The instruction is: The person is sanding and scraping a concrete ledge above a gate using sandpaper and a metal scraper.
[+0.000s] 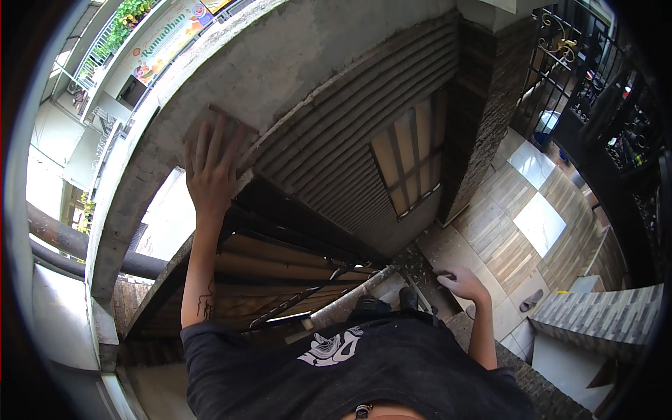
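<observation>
My left hand [208, 168] is raised on a stretched arm, fingers spread and lying flat. Under the fingers is a thin brownish square sheet [241, 133], pressed against the rough grey concrete beam [294, 49]; its exact kind does not show. The palm side is hidden. My right hand [463, 283] hangs low at my right side, away from the beam. Its fingers curl in, and a dark patch shows at the fingertips; whether that is a thing or shadow I cannot make out.
Beneath the beam is a ribbed grey wall [364, 126] with a barred window [409, 157]. Dark metal framing [301, 280] slopes below my left arm. Far down at the right lies a tiled floor [500, 231] with a black gate [567, 77] and a sandal [531, 300].
</observation>
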The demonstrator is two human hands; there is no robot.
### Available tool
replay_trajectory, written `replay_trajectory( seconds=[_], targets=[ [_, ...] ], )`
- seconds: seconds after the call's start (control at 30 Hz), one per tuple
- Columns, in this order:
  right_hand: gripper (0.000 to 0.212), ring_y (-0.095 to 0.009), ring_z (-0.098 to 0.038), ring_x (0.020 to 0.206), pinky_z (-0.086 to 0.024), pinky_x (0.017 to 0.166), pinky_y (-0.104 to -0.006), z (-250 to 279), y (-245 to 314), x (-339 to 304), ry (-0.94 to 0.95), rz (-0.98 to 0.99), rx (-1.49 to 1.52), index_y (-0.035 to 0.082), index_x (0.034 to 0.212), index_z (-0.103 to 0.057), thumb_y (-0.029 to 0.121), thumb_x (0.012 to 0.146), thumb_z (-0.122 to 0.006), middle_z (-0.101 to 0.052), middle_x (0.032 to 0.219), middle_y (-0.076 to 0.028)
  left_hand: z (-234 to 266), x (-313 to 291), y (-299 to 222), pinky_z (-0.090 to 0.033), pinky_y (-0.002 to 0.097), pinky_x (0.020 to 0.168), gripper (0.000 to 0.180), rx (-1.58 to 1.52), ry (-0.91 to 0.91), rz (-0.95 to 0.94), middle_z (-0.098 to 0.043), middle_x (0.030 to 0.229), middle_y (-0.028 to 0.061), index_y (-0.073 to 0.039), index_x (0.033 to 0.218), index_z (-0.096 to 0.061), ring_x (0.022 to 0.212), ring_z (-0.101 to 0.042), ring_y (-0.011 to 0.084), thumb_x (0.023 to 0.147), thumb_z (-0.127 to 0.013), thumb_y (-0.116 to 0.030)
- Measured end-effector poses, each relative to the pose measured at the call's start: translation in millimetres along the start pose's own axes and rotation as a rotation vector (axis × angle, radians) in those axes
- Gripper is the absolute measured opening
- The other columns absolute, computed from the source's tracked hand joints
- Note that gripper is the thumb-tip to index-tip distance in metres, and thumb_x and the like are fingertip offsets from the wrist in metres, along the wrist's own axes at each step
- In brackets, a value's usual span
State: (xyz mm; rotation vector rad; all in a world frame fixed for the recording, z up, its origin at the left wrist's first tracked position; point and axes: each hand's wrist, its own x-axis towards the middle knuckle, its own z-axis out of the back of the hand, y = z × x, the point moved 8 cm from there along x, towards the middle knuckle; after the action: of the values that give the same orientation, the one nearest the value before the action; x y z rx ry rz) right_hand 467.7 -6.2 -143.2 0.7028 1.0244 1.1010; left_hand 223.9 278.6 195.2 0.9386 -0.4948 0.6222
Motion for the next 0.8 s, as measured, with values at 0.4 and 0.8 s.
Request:
replay_trajectory(
  seconds=[0.4,0.8],
  targets=[
    [0.032,-0.033,-0.06,0.102,-0.046,0.089,-0.0391,6,51,31,-0.089,0.013,-0.107,0.007,0.108,-0.064,0.026,0.082,-0.058,-0.064,0.109,-0.015,-13,114,-57,-0.028,0.043,0.109,0.051,-0.06,-0.204,-0.083,-0.04,0.143,-0.0053,-0.032,0.126,-0.055,0.13,-0.039,0.0181,0.079,-0.06,-0.014],
    [0.035,-0.033,-0.059,0.102,-0.046,0.089,-0.0387,-2,-1,4,-0.012,-0.033,-0.037,0.006,0.11,-0.063,0.026,0.082,-0.057,-0.064,0.108,-0.016,4,58,-18,-0.028,0.0451,0.108,0.054,-0.003,-0.112,-0.021,-0.043,0.141,-0.0044,-0.034,0.127,-0.054,0.13,-0.04,0.0205,0.078,-0.061,-0.012]
  ],
)
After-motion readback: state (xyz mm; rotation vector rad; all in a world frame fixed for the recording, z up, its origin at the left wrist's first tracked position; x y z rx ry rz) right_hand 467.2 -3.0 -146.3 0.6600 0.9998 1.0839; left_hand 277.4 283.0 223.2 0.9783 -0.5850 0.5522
